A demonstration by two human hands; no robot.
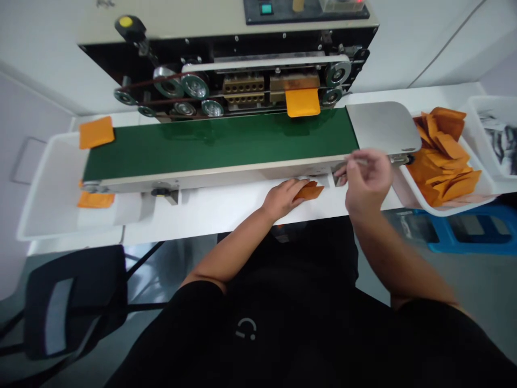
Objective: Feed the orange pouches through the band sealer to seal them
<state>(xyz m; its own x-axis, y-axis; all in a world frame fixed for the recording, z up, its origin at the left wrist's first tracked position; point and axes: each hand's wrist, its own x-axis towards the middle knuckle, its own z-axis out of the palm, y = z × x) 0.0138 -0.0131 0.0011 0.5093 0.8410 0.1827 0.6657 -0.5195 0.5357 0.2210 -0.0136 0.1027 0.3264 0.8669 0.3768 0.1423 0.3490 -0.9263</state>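
On the white table in front of the conveyor, my left hand [285, 198] has its fingers closed over a small orange pouch [311, 191]. Part of that pouch is covered by the fingers. My right hand [369, 180] is raised at the front edge of the belt's right end, blurred by motion. Its fingers are curled in toward the thumb, and whatever may be between them I cannot make out. Another orange pouch [302, 102] sticks out of the sealing machine [242, 48], above the green conveyor belt [226, 143].
At right, a white bin [488, 183] holds many orange pouches [442, 156]; beyond it stands a bin of dark and silvery packets [501, 137]. A pouch [97, 132] hangs over the belt's left end, above a white tub [36, 188]. A black chair [76, 302] is lower left.
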